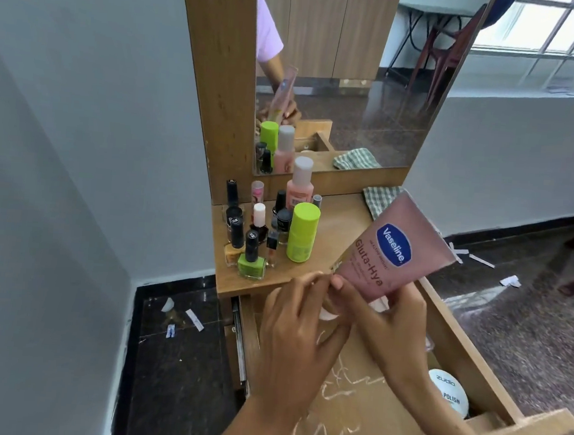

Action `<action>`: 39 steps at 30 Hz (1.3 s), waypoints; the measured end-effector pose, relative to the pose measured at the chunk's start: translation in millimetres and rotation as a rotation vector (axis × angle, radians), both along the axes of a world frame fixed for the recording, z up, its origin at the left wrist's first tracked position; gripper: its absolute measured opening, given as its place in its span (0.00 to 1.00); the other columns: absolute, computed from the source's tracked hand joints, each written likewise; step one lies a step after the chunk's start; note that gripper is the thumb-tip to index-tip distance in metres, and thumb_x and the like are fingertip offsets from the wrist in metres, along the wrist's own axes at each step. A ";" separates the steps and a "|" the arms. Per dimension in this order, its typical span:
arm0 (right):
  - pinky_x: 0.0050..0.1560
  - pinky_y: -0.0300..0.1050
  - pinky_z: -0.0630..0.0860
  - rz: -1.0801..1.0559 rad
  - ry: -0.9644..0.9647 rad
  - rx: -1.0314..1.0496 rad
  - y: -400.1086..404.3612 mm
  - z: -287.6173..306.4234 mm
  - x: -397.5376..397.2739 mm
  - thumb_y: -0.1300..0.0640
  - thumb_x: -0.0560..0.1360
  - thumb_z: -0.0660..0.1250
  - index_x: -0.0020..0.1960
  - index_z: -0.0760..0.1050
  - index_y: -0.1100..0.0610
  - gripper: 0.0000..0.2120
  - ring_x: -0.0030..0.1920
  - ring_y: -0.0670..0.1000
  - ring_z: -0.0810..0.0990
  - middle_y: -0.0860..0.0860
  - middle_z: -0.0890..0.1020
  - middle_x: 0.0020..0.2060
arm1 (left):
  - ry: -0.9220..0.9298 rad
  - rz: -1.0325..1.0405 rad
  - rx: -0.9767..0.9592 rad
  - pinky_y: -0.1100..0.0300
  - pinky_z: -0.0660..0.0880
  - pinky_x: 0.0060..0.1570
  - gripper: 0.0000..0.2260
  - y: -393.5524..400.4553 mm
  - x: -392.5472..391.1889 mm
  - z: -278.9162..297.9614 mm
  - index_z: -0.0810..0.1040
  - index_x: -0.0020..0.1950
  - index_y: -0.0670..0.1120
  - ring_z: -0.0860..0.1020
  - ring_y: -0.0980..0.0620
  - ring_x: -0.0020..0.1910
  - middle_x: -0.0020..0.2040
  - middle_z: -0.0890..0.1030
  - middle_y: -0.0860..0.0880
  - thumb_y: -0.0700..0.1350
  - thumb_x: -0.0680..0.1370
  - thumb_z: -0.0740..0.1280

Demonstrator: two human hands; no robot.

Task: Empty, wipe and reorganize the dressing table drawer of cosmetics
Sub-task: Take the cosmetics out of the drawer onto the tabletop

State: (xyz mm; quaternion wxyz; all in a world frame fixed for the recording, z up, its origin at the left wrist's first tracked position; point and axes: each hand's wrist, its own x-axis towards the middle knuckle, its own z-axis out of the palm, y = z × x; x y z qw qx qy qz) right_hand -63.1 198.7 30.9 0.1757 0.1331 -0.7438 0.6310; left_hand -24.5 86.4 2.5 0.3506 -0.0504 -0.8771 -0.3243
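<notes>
we are still emptying: our right hand (pixel 392 323) grasps a pink plastic vaseline tube (pixel 393 251) above the open wooden drawer (pixel 467 355), our left hand (pixel 299 324) pinching near its cap. next, stand it beside the bottles (pixel 264 229).

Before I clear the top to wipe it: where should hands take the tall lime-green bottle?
Probably around the lime-green bottle's lower body, coming from its right. It stands upright, and nail polish bottles crowd its left side, while the tabletop to its right is bare.
</notes>
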 end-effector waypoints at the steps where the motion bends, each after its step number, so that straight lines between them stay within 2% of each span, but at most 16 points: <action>1: 0.41 0.38 0.79 0.037 -0.002 0.006 3.8 2.0 -7.0 0.53 0.64 0.76 0.50 0.79 0.61 0.19 0.44 0.46 0.83 0.49 0.85 0.42 | -0.017 -0.004 -0.048 0.59 0.65 0.62 0.21 -3.3 -0.4 -2.9 0.74 0.64 0.45 0.70 0.54 0.62 0.62 0.74 0.50 0.53 0.74 0.69; 3: 0.43 0.44 0.81 0.102 -0.010 0.036 10.1 9.2 -19.6 0.54 0.65 0.76 0.52 0.78 0.58 0.19 0.46 0.48 0.83 0.50 0.85 0.44 | -0.086 -0.002 -0.166 0.55 0.54 0.70 0.25 -10.9 -2.3 -10.3 0.68 0.70 0.46 0.63 0.52 0.70 0.71 0.67 0.47 0.56 0.77 0.63; 5: 0.44 0.45 0.81 0.163 -0.020 0.027 11.4 16.2 -32.3 0.54 0.64 0.75 0.55 0.75 0.53 0.21 0.48 0.48 0.83 0.47 0.84 0.47 | -0.168 0.009 -0.328 0.51 0.48 0.72 0.27 -16.2 -4.5 -18.0 0.62 0.73 0.45 0.55 0.50 0.74 0.75 0.59 0.46 0.58 0.78 0.58; 7: 0.47 0.43 0.80 0.221 -0.010 0.022 10.6 18.7 -46.1 0.56 0.65 0.75 0.58 0.73 0.50 0.23 0.51 0.48 0.82 0.46 0.83 0.50 | -0.249 0.023 -0.444 0.50 0.45 0.72 0.29 -18.9 -5.7 -23.7 0.59 0.74 0.44 0.51 0.48 0.75 0.76 0.55 0.45 0.59 0.78 0.55; 11: 0.56 0.52 0.78 0.370 -0.057 -0.032 10.6 13.5 -66.6 0.61 0.67 0.74 0.61 0.72 0.58 0.24 0.55 0.54 0.81 0.55 0.81 0.54 | -0.304 0.023 -0.486 0.51 0.47 0.71 0.31 -17.1 -7.4 -31.2 0.59 0.74 0.44 0.52 0.48 0.74 0.75 0.55 0.44 0.60 0.76 0.55; 16: 0.55 0.48 0.79 0.493 -0.099 -0.091 7.0 12.1 -73.6 0.66 0.67 0.72 0.60 0.72 0.55 0.24 0.57 0.54 0.80 0.55 0.80 0.56 | -0.315 0.027 -0.480 0.51 0.46 0.71 0.33 -16.2 -9.7 -34.7 0.55 0.75 0.46 0.52 0.47 0.74 0.76 0.54 0.43 0.61 0.75 0.58; 21: 0.58 0.45 0.76 0.403 -0.079 -0.065 8.5 2.8 -77.7 0.59 0.64 0.77 0.56 0.75 0.53 0.23 0.57 0.53 0.80 0.52 0.82 0.53 | -0.322 0.033 -0.475 0.50 0.47 0.70 0.34 -12.6 -9.5 -33.1 0.53 0.76 0.47 0.50 0.46 0.75 0.76 0.50 0.43 0.60 0.74 0.58; 24: 0.56 0.40 0.76 0.372 -0.071 0.008 12.4 -6.0 -73.8 0.60 0.63 0.76 0.56 0.75 0.51 0.23 0.56 0.48 0.80 0.47 0.83 0.53 | -0.339 0.035 -0.488 0.49 0.48 0.69 0.36 -11.8 -11.1 -37.0 0.52 0.76 0.47 0.49 0.47 0.75 0.76 0.49 0.43 0.60 0.73 0.59; 28: 0.54 0.46 0.78 0.391 -0.087 0.066 16.0 -12.5 -73.6 0.63 0.64 0.76 0.57 0.76 0.56 0.23 0.55 0.49 0.81 0.49 0.83 0.52 | -0.343 0.028 -0.512 0.48 0.48 0.69 0.35 -12.0 -11.6 -41.0 0.52 0.76 0.47 0.49 0.47 0.75 0.77 0.49 0.45 0.59 0.73 0.57; 34: 0.57 0.38 0.73 0.344 -0.018 0.176 15.3 -12.3 -78.6 0.62 0.64 0.77 0.56 0.78 0.58 0.21 0.56 0.46 0.80 0.47 0.83 0.51 | -0.337 0.045 -0.533 0.48 0.48 0.69 0.33 -12.6 -11.1 -40.7 0.53 0.76 0.47 0.49 0.47 0.75 0.77 0.49 0.45 0.59 0.74 0.55; 36: 0.58 0.40 0.73 0.329 -0.004 0.207 12.2 -13.5 -79.8 0.60 0.65 0.77 0.56 0.78 0.56 0.20 0.56 0.45 0.79 0.45 0.83 0.51 | -0.321 0.053 -0.537 0.49 0.46 0.70 0.33 -12.4 -10.9 -41.3 0.53 0.76 0.46 0.48 0.47 0.75 0.77 0.48 0.45 0.59 0.74 0.56; 39: 0.61 0.49 0.73 0.317 0.007 0.223 5.8 -16.4 -79.8 0.56 0.66 0.77 0.56 0.78 0.55 0.21 0.57 0.47 0.79 0.44 0.83 0.52 | -0.302 0.060 -0.535 0.49 0.46 0.70 0.34 -12.3 -10.6 -41.7 0.54 0.76 0.46 0.48 0.47 0.75 0.77 0.45 0.46 0.58 0.74 0.58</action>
